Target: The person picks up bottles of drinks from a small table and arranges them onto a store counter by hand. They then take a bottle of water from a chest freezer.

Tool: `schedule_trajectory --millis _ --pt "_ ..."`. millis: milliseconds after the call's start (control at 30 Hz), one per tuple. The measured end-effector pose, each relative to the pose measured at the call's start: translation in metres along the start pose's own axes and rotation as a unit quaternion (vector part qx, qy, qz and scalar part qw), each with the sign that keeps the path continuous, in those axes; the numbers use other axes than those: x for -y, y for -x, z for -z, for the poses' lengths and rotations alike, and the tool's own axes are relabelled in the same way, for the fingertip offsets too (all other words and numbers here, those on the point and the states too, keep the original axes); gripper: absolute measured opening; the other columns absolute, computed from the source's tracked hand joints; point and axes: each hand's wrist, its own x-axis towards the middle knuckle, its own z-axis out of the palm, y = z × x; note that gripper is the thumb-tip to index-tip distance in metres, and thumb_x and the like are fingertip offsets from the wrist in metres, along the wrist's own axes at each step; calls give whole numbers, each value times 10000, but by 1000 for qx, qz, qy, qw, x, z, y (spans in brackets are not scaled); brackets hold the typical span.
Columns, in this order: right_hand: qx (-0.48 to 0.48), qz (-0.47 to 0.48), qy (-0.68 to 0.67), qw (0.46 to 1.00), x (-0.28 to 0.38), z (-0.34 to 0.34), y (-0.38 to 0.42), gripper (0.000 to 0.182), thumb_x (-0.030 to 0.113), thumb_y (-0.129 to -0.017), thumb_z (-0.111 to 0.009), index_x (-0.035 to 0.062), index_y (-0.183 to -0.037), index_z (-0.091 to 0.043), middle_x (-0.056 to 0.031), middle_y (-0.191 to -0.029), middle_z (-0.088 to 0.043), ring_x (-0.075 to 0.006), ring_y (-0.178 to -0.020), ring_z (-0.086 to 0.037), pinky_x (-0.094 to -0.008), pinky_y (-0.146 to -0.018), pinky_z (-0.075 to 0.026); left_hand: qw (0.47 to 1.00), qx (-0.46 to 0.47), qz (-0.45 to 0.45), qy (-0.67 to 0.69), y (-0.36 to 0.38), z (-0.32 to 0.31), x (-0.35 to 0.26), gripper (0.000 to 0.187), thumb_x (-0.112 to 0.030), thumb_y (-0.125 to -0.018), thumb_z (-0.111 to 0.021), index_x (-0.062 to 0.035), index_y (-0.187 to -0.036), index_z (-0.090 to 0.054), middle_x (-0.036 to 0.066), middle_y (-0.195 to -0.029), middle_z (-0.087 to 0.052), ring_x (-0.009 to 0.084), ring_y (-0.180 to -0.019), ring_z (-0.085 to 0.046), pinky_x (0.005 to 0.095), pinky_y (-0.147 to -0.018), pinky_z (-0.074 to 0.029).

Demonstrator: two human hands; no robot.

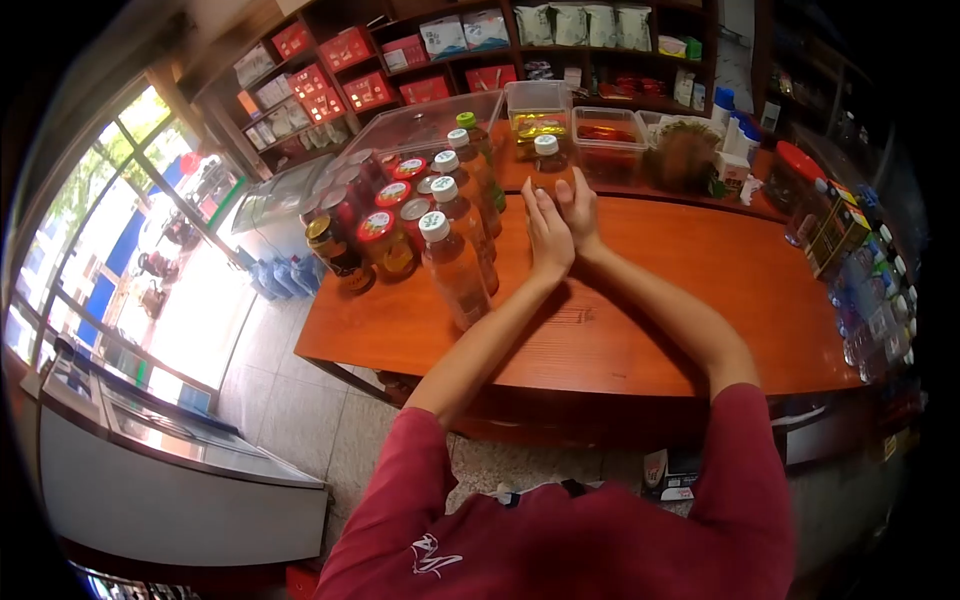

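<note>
At the table's far side, an amber bottle with a white cap (546, 146) stands upright between my two hands. My left hand (548, 235) presses on its near left side, and my right hand (579, 210) wraps its right side; the palms hide its lower part. To the left runs a row of similar white-capped bottles, the nearest one clear (458, 275). Beside that row are jars with red lids (388, 245) and a dark can with a gold top (338, 250).
The wooden table (680, 290) has clear plastic boxes (609, 132) along its back edge. Many bottles (880, 310) crowd its right end, near a red-lidded container (796, 170). Shelves with red boxes (345, 48) stand behind. A glass door is at the left.
</note>
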Motion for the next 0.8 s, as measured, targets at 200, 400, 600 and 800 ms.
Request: schedule_trajectory --millis 200,400,600,800 --pt "7 16 -9 1000 -25 -30 -19 769 640 -961 -498 -91 -1199 -515 -260 -630 -540 -354 -539 -563 -461 -522 -421 997 -74 -6 -33 -28 -3 24 642 -441 -1087 -262 27 -1526 -266 312 -1515 -374 440 -1419 -353 456 -1161 -279" --pt "22 46 -69 996 -33 -32 -31 768 680 -963 -453 -54 -1166 -554 -279 -751 -624 -431 -698 -656 -466 -605 -471 990 -79 -82 -85 -31 -4 45 608 -364 -1087 -313 30 -1543 -232 313 -1533 -350 444 -1418 -363 458 -1160 -294" --pt "40 -5 -25 999 -24 -30 -31 646 636 -968 -498 5 -1093 -557 -231 -837 -680 -424 -789 -688 -449 -650 -506 987 -73 -58 -129 -25 1 57 612 -347 -1087 -298 46 -1547 -203 320 -1537 -337 444 -1422 -357 458 -1162 -293" --pt "60 9 10 998 -30 -32 -30 645 570 -921 -642 14 -1209 -488 -223 -867 -696 -433 -827 -696 -449 -666 -525 985 -72 -40 -154 -30 7 71 609 -303 -1063 -295 46 -1553 -200 316 -1538 -345 420 -1427 -367 432 -1159 -313"
